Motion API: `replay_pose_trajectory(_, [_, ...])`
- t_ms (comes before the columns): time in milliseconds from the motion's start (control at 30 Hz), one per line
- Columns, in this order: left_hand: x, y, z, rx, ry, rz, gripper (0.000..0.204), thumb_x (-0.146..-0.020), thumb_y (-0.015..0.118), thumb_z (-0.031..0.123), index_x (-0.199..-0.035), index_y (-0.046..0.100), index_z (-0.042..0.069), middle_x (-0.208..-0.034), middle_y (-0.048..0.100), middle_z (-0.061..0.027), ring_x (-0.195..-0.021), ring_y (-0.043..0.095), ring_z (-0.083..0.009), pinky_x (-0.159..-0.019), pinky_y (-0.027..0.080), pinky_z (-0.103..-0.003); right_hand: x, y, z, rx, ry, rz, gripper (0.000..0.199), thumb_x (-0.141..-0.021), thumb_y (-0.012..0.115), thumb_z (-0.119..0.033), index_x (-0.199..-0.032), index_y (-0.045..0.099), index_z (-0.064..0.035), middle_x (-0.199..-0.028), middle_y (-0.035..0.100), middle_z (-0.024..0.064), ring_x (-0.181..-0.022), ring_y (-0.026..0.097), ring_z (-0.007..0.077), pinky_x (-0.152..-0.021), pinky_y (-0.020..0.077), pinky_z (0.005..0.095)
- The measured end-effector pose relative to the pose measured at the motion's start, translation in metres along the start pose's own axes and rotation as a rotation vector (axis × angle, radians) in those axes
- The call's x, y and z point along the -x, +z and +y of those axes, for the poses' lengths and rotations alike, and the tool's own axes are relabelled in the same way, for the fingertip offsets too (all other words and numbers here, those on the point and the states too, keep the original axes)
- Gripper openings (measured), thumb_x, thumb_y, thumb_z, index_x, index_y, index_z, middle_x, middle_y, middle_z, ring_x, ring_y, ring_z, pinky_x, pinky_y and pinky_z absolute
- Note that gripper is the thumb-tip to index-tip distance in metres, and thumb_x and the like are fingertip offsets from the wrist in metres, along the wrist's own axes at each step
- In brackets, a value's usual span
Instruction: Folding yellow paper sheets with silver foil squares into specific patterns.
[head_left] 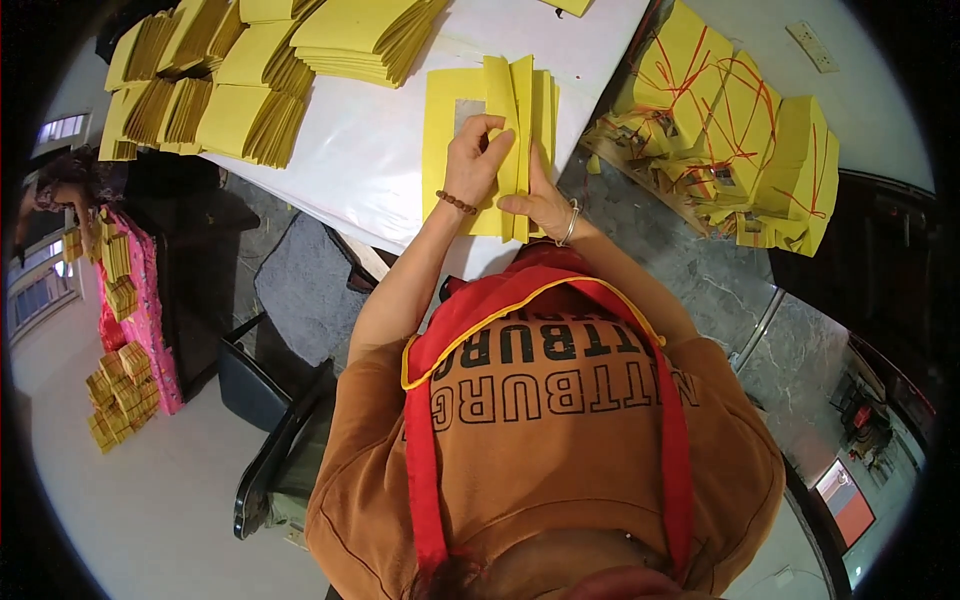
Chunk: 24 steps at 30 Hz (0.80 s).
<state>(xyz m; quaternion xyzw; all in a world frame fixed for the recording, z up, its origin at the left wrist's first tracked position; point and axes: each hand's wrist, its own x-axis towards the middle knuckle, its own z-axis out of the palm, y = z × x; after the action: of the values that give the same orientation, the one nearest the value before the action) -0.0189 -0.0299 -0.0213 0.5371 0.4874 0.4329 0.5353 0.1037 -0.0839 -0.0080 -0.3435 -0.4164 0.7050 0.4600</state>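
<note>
The left hand (pixel 478 158) rests on a stack of yellow paper sheets (pixel 440 140) that lies on the white worktop (pixel 370 160), directly in front of the person. Its fingers are curled and pinch the upper part of a raised fold (pixel 510 110) running lengthwise along the stack. A beaded bracelet (pixel 456 202) sits on the left wrist.

The right hand (pixel 535 205) lies just beside the left hand, lower on the same fold. Its fingers press flat against the paper and touch the fold edge. A silver bangle (pixel 570 225) sits on the right wrist.

Folded yellow paper piles (pixel 250 95) occupy the far left part of the worktop, well apart from the hands. Yellow bundles tied with red string (pixel 740 150) lie to the right of the worktop, on a grey stone surface (pixel 700 270). A dark chair (pixel 275 440) stands at the person's left. Small yellow stacks (pixel 120 395) sit on the floor at far left.
</note>
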Motion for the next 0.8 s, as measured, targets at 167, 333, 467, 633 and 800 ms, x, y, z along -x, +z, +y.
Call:
replay_pose_trajectory(167, [0.0,-0.003,-0.009,-0.049,-0.062,0.012,0.014,-0.082,0.06,0.012,-0.087,0.056,-0.001,-0.07,0.051,-0.0027,-0.06,0.043,-0.0093,-0.055,0.039,-0.024,0.0,0.0,0.0,-0.007,0.03,0.002,0.103,-0.069,0.073,-0.029,-0.14,0.001,-0.0119,-0.13,0.028,0.0075,-0.122,0.029,0.0194,-0.099,0.0286,0.0318])
replay_pose_trajectory(333, [0.003,0.002,0.003,-0.084,-0.043,0.016,0.013,-0.083,0.058,0.01,-0.09,0.056,-0.001,-0.074,0.053,-0.0044,-0.064,0.047,-0.0097,-0.057,0.041,-0.024,-0.001,-0.002,0.001,0.006,0.005,-0.004,0.103,-0.07,0.073,-0.029,-0.141,0.0,-0.0118,-0.131,0.028,0.0078,-0.123,0.028,0.0194,-0.1,0.0278,0.0315])
replay_pose_trajectory(467, [0.001,0.004,0.014,-0.017,0.176,0.03,0.021,-0.082,0.059,0.012,-0.099,0.058,0.001,-0.089,0.055,-0.0108,-0.076,0.054,-0.018,-0.067,0.044,-0.028,-0.001,-0.007,0.01,0.042,0.018,0.004,0.106,-0.071,0.072,-0.028,-0.141,-0.004,-0.0113,-0.135,0.024,0.0084,-0.125,0.026,0.0192,-0.101,0.0262,0.0305])
replay_pose_trajectory(633, [-0.003,0.005,0.014,-0.278,0.147,-0.052,0.032,-0.078,0.065,0.022,-0.104,0.06,0.003,-0.094,0.055,-0.0143,-0.079,0.055,-0.0261,-0.071,0.045,-0.033,0.0,-0.001,-0.004,0.062,0.04,-0.016,0.109,-0.071,0.072,-0.033,-0.14,-0.009,-0.0073,-0.138,0.019,0.0108,-0.128,0.021,0.0195,-0.103,0.0235,0.0298])
replay_pose_trajectory(800, [0.0,0.005,0.022,-0.302,0.116,-0.037,0.041,-0.072,0.071,0.031,-0.101,0.062,0.003,-0.09,0.054,-0.013,-0.078,0.054,-0.0237,-0.065,0.043,-0.031,0.001,-0.004,-0.003,0.088,0.074,-0.039,0.114,-0.071,0.07,-0.04,-0.139,-0.013,-0.0028,-0.14,0.015,0.0134,-0.13,0.016,0.0204,-0.105,0.0204,0.0301])
